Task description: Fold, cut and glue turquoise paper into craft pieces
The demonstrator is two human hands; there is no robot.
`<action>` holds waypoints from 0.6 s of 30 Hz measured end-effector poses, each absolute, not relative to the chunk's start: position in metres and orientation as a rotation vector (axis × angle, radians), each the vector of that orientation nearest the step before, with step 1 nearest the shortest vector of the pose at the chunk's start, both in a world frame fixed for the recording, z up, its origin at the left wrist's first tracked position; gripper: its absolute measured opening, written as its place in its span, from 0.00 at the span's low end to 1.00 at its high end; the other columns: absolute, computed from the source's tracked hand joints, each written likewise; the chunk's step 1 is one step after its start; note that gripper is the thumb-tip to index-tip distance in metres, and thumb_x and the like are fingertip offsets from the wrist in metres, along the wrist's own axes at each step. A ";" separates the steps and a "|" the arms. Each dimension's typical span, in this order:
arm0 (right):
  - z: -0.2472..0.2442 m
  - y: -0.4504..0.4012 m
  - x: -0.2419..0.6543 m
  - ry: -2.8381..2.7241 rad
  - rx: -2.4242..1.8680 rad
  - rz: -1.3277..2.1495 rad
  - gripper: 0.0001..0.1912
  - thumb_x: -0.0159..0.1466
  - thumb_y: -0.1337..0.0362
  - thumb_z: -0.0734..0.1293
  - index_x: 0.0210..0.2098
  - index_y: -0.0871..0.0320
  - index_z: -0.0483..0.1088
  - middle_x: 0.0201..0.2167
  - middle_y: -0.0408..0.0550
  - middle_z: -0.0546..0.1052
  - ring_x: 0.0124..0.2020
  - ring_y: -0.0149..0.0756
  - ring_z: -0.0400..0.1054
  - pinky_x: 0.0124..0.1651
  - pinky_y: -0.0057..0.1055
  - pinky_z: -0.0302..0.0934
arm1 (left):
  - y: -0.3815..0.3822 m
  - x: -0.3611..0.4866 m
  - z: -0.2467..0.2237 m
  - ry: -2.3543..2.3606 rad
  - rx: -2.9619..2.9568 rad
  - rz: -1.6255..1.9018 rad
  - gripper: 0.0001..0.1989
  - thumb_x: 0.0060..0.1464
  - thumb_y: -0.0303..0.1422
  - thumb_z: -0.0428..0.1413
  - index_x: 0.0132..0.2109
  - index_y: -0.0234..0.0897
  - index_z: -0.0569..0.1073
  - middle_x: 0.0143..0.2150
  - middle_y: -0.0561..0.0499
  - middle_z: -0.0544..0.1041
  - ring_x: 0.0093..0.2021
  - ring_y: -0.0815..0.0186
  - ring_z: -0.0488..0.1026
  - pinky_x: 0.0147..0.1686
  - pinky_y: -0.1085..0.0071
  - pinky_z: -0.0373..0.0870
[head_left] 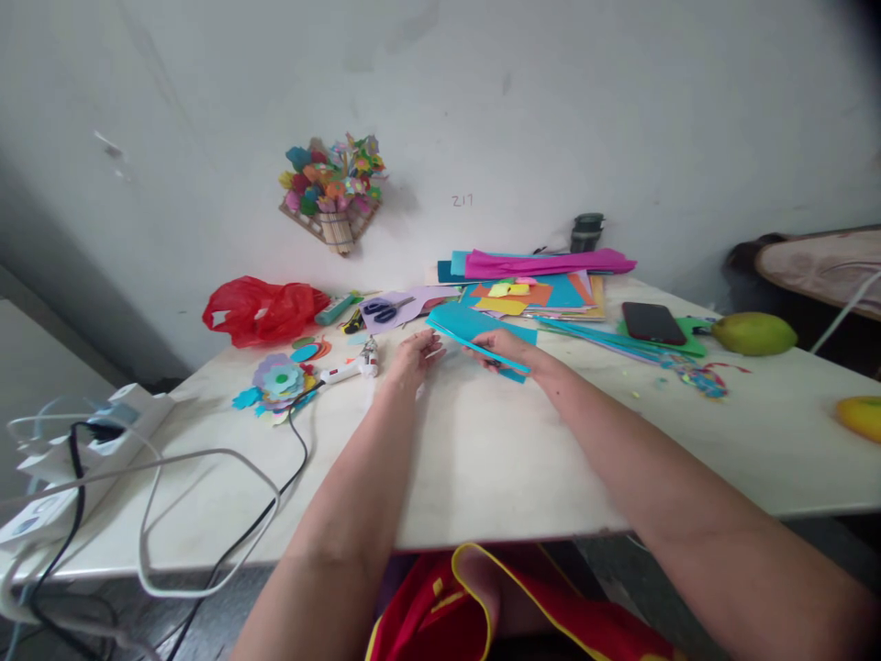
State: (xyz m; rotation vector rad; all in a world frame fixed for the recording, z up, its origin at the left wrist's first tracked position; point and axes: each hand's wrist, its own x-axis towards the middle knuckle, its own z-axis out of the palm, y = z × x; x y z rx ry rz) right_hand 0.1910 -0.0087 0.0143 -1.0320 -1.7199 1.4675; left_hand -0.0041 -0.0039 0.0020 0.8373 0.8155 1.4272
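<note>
My right hand (506,349) is closed around a folded sheet of bright blue paper (468,326), its fingers curled at the lower edge. A small dark spot shows at those fingers; I cannot make out what it is. My left hand (415,358) rests just left of the paper, near the table surface, with its fingers loosely bent and apart. Nothing shows in it. To its left lies a white glue gun (350,369) with a black cord. Beyond that is a pile of paper flower shapes (279,378). Dark-handled scissors (386,308) lie on purple paper behind my left hand.
A red plastic bag (265,310) sits at the back left. Stacked coloured papers (551,264) lie along the wall. A phone (652,323) and a green mango (753,332) are on the right. A power strip (83,464) with loose cables occupies the left edge.
</note>
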 end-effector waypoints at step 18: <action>0.010 -0.006 0.192 -1.732 -0.913 1.486 0.10 0.52 0.59 0.68 0.27 0.61 0.70 0.15 0.39 0.66 0.14 0.24 0.59 0.13 0.20 0.52 | -0.006 -0.006 0.004 0.818 0.902 1.404 0.06 0.43 0.29 0.60 0.31 0.32 0.72 0.29 0.49 0.75 0.27 0.70 0.72 0.33 0.70 0.72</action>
